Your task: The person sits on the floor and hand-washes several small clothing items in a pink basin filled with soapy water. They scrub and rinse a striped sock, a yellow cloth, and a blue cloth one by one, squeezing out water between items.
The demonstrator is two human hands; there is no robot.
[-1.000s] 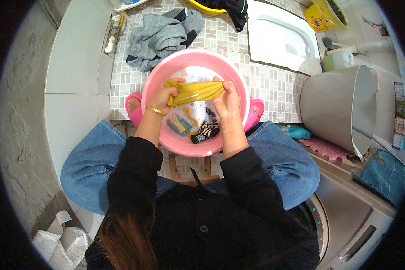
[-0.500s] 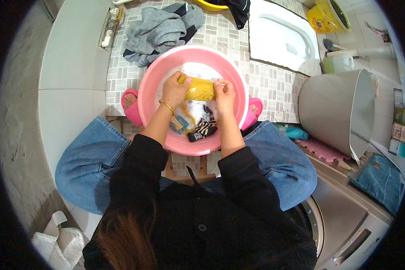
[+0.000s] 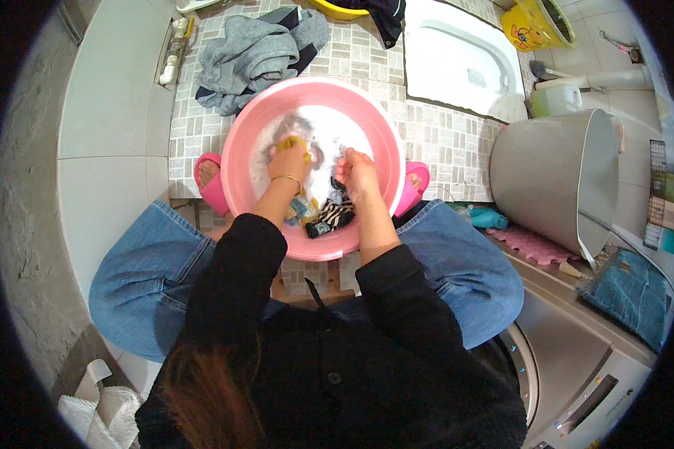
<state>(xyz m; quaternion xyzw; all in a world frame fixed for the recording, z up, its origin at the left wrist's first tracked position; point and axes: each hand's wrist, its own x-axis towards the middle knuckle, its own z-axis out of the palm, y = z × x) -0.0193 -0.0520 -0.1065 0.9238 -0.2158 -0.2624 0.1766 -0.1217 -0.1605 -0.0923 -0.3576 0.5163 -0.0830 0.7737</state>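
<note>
A round pink basin [image 3: 388,120] of foamy water stands between my knees. In its left half my left hand [image 3: 286,165] is closed on a small yellow cloth [image 3: 295,141], pressing it down into the suds; most of the cloth is hidden by the hand. On the right side my right hand [image 3: 362,173] is held over the foam with its fingers loosely bent and apart, nothing visible in it. Just below that hand lies a black-and-white striped sock [image 3: 338,215]. Near my left wrist, a bluish wet piece [image 3: 297,209] shows, its kind unclear.
Grey clothing [image 3: 254,56] lies on the tiles beyond the basin. A squat toilet [image 3: 464,60] is set in the floor at far right, with a yellow bucket [image 3: 532,28] behind it. A large grey bin [image 3: 539,176] stands at right, near a washing machine [image 3: 577,359].
The yellow cloth, earlier stretched between both hands above the water, has gone down and left into the foam with my left hand. My right hand has let go of it.
</note>
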